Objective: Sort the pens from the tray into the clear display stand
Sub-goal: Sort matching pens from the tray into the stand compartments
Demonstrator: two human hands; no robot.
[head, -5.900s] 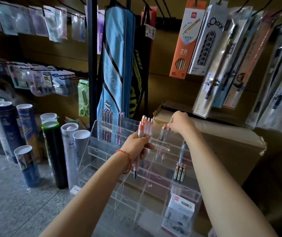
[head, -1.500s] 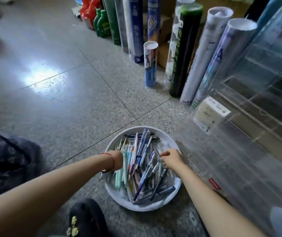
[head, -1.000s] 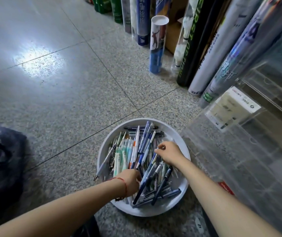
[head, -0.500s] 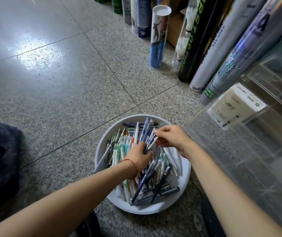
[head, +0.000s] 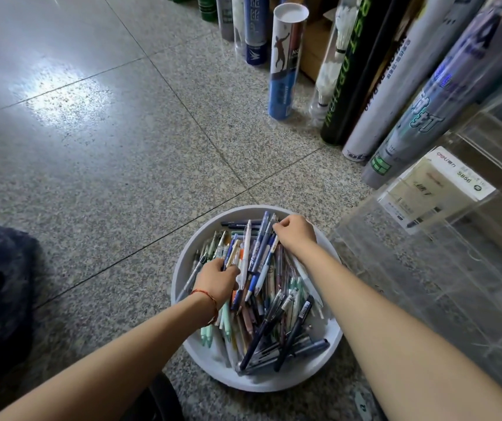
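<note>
Head view: the white tray (head: 277, 385) sits on the floor at lower centre of the frame, and it is heaped with pens (head: 262, 314). Judging from that, most of your sorting is left to do. The clear display stand (head: 426, 268) fills the right side of the frame, just beside the tray. The compartments that show hold no pens that can be made out, only a white box (head: 435, 186) at its upper part; the rest of the stand is out of frame, so what you have already placed cannot be told.

Your left hand (head: 216, 281) is over the left of the heap with its fingers curled round a few pens. Your right hand (head: 295, 233) is at the heap's upper edge, its fingertips pinched on the top ends of the blue pens (head: 260, 250).

Most pens lie flat-ish with their long axes running from the lower frame to the upper frame. The blue ones you hold lean from lower left to upper right, and the dark pens near the tray's lower rim lean the same way, more steeply. The blue pens seem to have their writing ends toward the lower frame, though that is hard to tell for sure.
</note>
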